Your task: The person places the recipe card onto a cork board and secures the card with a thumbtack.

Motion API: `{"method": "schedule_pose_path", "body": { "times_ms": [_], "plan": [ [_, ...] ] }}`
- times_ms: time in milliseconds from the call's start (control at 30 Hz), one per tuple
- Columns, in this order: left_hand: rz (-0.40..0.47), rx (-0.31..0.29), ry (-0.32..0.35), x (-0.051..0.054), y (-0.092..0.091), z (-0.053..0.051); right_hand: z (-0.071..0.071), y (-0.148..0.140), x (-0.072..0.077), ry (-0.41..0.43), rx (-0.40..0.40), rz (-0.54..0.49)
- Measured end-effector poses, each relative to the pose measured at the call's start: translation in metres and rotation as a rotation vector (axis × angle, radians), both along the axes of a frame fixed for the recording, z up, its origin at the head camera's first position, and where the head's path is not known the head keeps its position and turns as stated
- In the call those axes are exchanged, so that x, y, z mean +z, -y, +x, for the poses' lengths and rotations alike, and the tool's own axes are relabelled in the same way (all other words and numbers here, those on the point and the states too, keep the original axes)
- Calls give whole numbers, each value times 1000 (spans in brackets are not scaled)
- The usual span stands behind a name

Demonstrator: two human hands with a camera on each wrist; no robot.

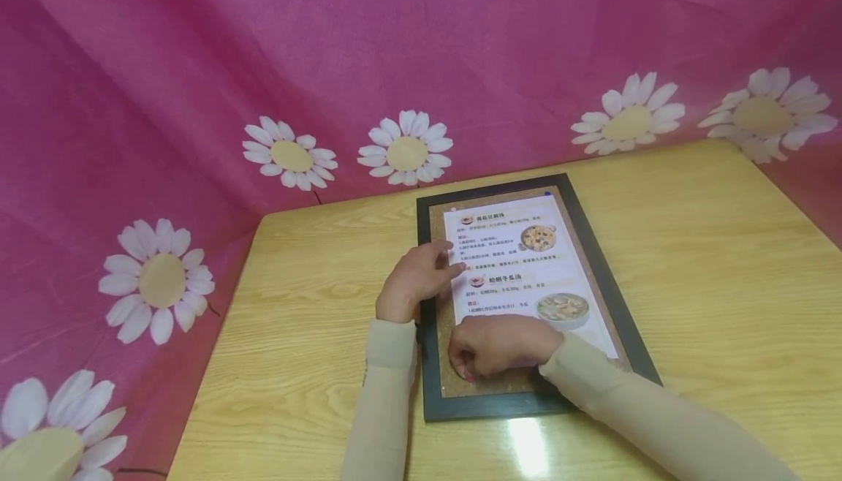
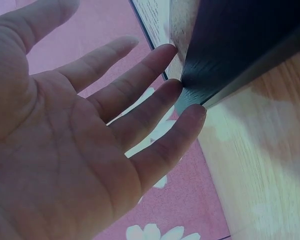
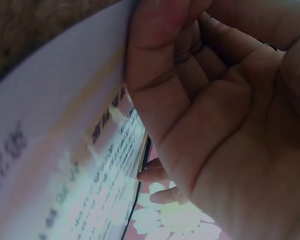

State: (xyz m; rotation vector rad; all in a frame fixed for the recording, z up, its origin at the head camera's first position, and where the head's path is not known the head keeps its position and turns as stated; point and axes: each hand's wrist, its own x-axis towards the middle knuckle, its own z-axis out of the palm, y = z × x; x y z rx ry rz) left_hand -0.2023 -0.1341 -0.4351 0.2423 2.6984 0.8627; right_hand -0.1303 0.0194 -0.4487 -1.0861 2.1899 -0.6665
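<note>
A printed recipe sheet point(image 1: 558, 273) lies on a cork board point(image 1: 450, 384) with a dark frame point(image 1: 500, 406). My left hand point(image 1: 419, 278) reaches over the board's left side with its fingers spread; in the left wrist view, the fingertips point(image 2: 194, 114) touch or nearly touch the frame. Near the lower-left corner of the cork, my right hand point(image 1: 503, 346) has curled fingers and pinches a small red push pin point(image 1: 469, 379). That hand covers the sheet's lower-left part. In the right wrist view, its curled fingers point(image 3: 155, 75) lie against the paper; the pin cannot be made out there.
A blue push pin point(image 1: 547, 194) sits at the sheet's top right and a pale pin point(image 1: 452, 210) at its top left. The board lies on a light wooden table point(image 1: 309, 305). Behind it hangs a pink cloth point(image 1: 460, 50) with daisies.
</note>
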Motion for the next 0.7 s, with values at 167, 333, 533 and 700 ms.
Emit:
{"method": "schedule_pose_path", "body": {
  "times_ms": [167, 333, 533, 700],
  "plan": [
    [-1, -2, -4, 1, 0, -2, 2, 4, 2, -44, -58, 37],
    [5, 5, 10, 0, 1, -2, 6, 8, 5, -48, -114, 92],
    [17, -1, 12, -2, 1, -2, 7, 9, 5, -68, -124, 129],
    [21, 2, 15, -2, 0, -1, 7, 9, 4, -77, -133, 149]
  ]
}}
